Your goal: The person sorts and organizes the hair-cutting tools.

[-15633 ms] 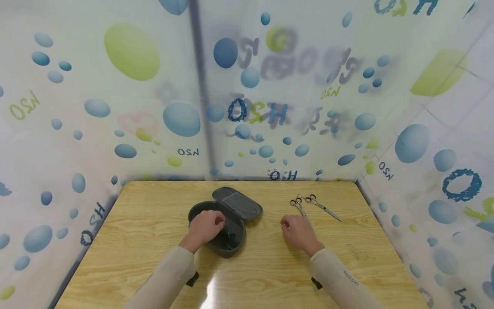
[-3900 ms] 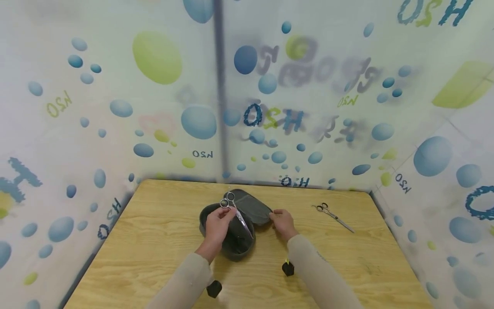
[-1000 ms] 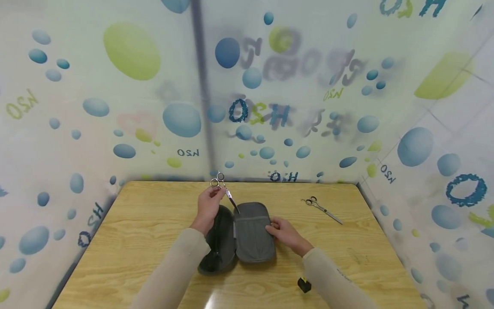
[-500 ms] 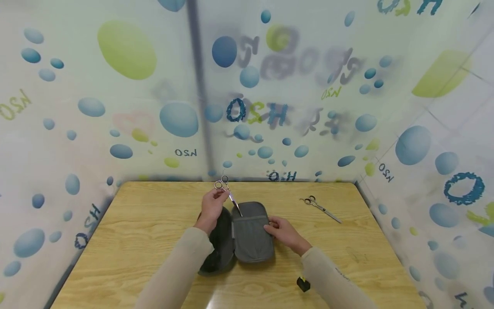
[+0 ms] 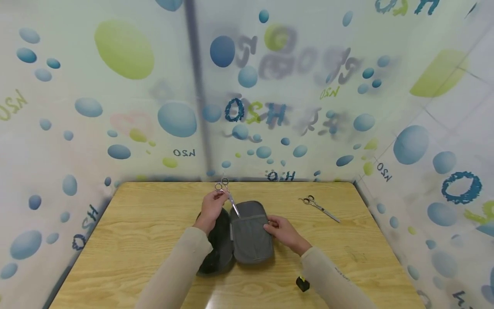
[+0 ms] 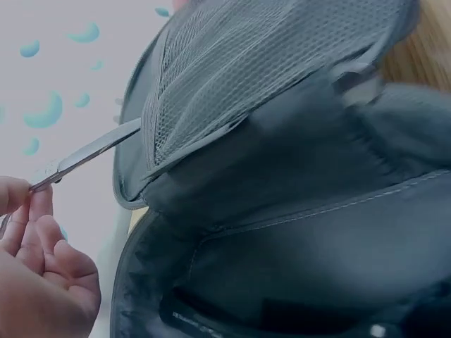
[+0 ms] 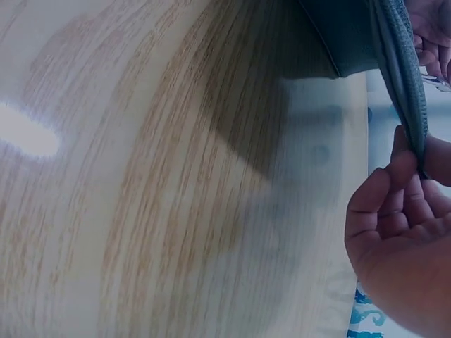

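My left hand (image 5: 211, 209) pinches a pair of silver hairdressing scissors (image 5: 233, 203) near the pivot, finger rings up and blades slanting down to the right. In the left wrist view the blade (image 6: 99, 146) meets the edge of the mesh pocket (image 6: 211, 77); its very tip is hidden there. This pocket lines the lid (image 5: 252, 240) of a grey zip case, folded open to the right. My right hand (image 5: 284, 231) pinches the lid's right edge between thumb and fingers. The case's deep half (image 5: 220, 253) lies left, partly behind my left forearm, with dark items inside.
A second pair of scissors (image 5: 322, 209) with black-lined rings lies on the wooden table (image 5: 154, 214) to the right. A black wrist device (image 5: 302, 283) hangs under the right sleeve. Patterned curtain walls (image 5: 247, 146) enclose the table's back and sides.
Earlier both scissors lay on the table; my left hand has since lifted one. The case has turned, its lid now beside the deep half. Lately the scissors have dropped slightly at the pocket.
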Motion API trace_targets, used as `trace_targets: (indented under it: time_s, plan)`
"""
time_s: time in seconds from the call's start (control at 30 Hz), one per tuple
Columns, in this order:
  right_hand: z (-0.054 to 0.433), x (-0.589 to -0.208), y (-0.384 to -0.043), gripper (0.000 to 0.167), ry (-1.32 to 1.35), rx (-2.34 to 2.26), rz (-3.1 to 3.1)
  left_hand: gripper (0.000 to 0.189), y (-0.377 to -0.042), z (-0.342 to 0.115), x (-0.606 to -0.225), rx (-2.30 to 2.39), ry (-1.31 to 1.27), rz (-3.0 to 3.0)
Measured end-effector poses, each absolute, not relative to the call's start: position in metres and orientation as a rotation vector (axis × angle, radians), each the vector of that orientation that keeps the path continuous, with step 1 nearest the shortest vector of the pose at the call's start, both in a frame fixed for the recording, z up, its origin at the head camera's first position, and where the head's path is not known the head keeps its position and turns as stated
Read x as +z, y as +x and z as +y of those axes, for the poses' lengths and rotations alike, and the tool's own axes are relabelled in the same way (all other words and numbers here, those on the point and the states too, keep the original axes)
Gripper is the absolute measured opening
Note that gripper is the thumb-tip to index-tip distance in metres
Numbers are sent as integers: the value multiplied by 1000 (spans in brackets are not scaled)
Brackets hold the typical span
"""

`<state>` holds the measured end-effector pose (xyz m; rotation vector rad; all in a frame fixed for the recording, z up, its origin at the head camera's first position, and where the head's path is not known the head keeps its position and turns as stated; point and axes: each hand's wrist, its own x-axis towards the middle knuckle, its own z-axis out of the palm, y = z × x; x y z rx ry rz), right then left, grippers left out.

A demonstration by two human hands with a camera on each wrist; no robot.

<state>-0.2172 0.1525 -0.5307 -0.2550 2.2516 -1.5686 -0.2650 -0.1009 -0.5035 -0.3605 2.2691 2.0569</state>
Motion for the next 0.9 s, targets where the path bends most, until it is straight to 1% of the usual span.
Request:
trace_targets:
  time_s: [0.17, 0.53, 0.7, 0.9]
  plan:
    - [151, -532, -216, 38, -312, -1563, 2217, 28, -263, -101, -505, 1961, -352, 2308]
    - [148, -536, -214, 29, -254, -1548, 2240, 31, -260, -103, -510, 1817, -355, 2336]
    - [148, -537, -212, 30, -251, -1525, 2246, 29, -258, -103, -512, 1785, -324, 2334]
    - [148, -539, -212, 30, -239, -1525, 2244, 32, -254, -102, -513, 1722, -311, 2331]
